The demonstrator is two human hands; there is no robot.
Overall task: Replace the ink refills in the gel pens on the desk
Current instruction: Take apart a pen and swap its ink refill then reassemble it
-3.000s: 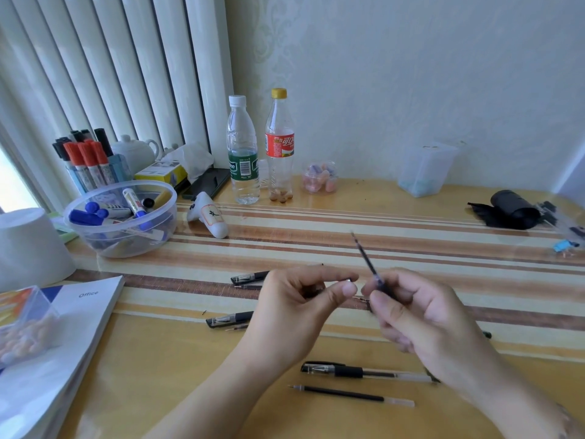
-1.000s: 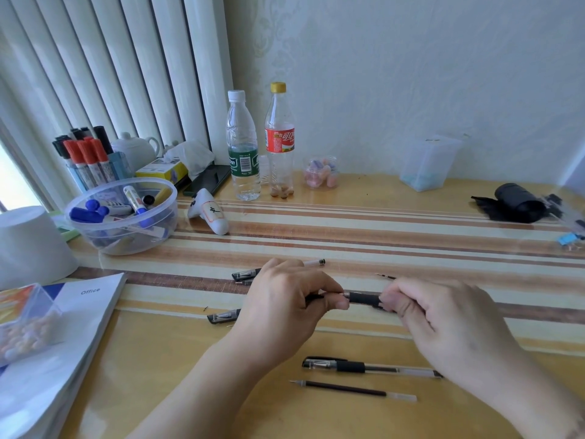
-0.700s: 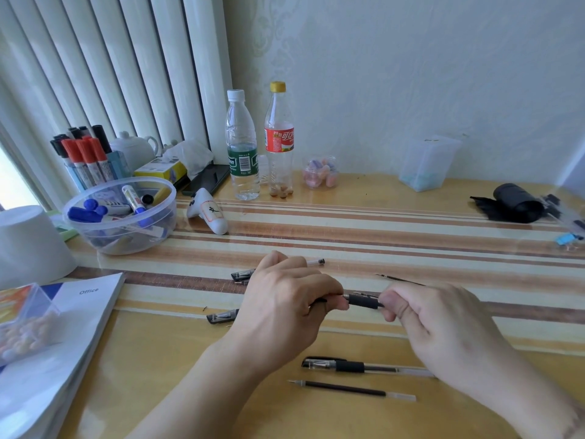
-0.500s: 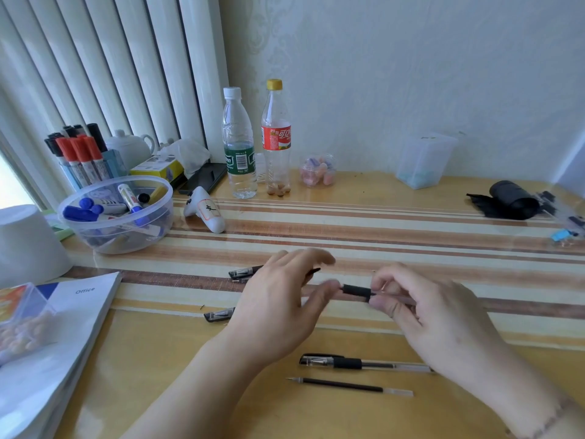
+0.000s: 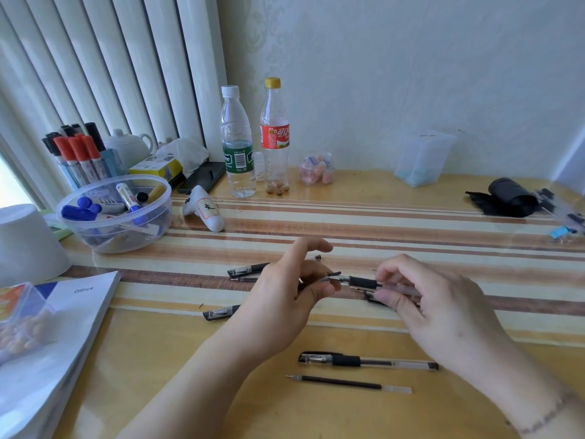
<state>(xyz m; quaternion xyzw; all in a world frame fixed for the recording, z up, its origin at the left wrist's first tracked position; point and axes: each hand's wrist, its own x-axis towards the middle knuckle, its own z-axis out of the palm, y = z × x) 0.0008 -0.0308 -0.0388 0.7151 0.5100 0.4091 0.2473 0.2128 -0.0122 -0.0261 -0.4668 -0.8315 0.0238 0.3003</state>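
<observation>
A gel pen (image 5: 364, 282) with a black grip and clear barrel lies level between my hands, just above the desk. My right hand (image 5: 430, 308) pinches its barrel. The thumb and middle finger of my left hand (image 5: 285, 299) close on its tip end, with the index finger lifted. Nearer me, a whole gel pen (image 5: 367, 362) and a loose dark refill (image 5: 348, 383) rest on the desk. Two capped pens (image 5: 245, 270) (image 5: 221, 312) stick out from behind my left hand. A black cap (image 5: 370, 297) shows under my right fingers.
A clear bowl of markers (image 5: 114, 213), a white cup (image 5: 25, 242) and a stack of books (image 5: 47, 343) stand at the left. Two bottles (image 5: 237, 144) (image 5: 274, 137) and a white tube (image 5: 204, 212) are behind. A black roll (image 5: 509, 198) sits far right.
My hands have drawn slightly apart along the pen, exposing more of its black grip and tip end. My left index finger has lifted off. The pen stays level.
</observation>
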